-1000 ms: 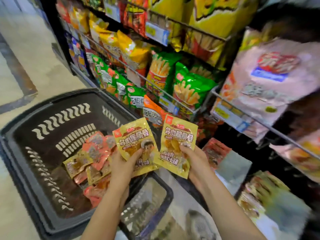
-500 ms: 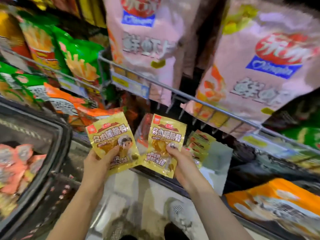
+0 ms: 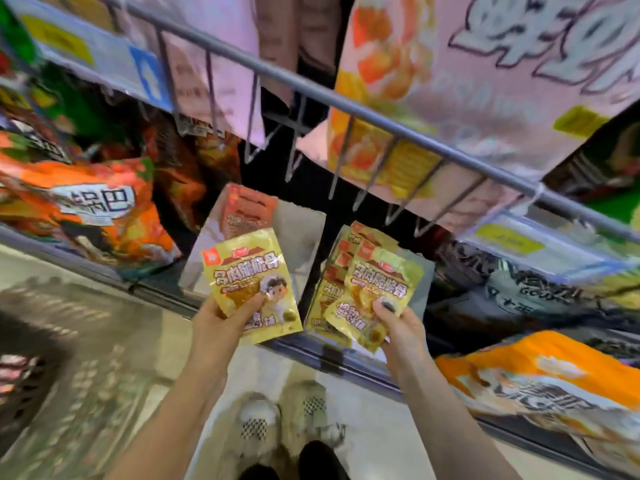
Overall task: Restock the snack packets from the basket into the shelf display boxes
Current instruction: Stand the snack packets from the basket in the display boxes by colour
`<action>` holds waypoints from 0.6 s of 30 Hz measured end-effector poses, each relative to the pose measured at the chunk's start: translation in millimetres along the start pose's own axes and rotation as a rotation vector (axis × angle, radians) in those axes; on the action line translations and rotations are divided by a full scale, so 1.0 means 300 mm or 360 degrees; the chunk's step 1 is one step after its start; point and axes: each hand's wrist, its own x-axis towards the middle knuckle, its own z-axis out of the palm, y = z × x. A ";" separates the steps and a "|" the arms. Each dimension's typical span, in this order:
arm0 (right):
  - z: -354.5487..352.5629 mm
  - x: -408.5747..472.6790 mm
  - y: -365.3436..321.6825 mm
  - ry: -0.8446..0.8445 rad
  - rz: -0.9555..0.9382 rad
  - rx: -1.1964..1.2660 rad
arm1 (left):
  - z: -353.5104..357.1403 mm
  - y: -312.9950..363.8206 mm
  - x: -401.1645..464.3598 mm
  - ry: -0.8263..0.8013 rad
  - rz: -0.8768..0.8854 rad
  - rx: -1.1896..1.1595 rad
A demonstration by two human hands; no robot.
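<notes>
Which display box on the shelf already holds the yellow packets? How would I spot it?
Follow the grey wire shelf rail down to the bottom shelf. Two grey cardboard display boxes stand there side by side; it is the right-hand box, behind the right hand. It holds a row of yellow packets, while its neighbour holds red ones.

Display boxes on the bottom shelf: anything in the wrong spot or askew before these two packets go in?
Nothing stands out. The right box holds yellow packets matching the one in the right hand. The left box holds red packets, unlike the yellow packet in the left hand.
</notes>
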 end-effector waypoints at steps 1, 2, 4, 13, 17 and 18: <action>-0.009 0.019 0.014 0.0020 0.0002 -0.0020 | 0.007 -0.024 0.013 -0.0029 -0.0021 -0.0010; -0.015 0.038 0.029 0.0022 0.0010 -0.0035 | 0.014 -0.047 0.025 -0.0059 -0.0042 -0.0024; -0.021 0.072 0.054 0.0008 0.0006 -0.0064 | 0.024 -0.085 0.049 -0.0084 -0.0083 -0.0025; 0.026 0.169 0.146 -0.0142 -0.0048 -0.0268 | 0.026 -0.174 0.137 -0.0114 -0.0108 0.0057; 0.036 0.204 0.186 -0.0199 -0.0080 -0.0334 | 0.027 -0.196 0.159 -0.0092 -0.0117 0.0069; 0.039 0.212 0.194 -0.0219 -0.0078 -0.0387 | 0.030 -0.199 0.163 -0.0091 -0.0115 0.0075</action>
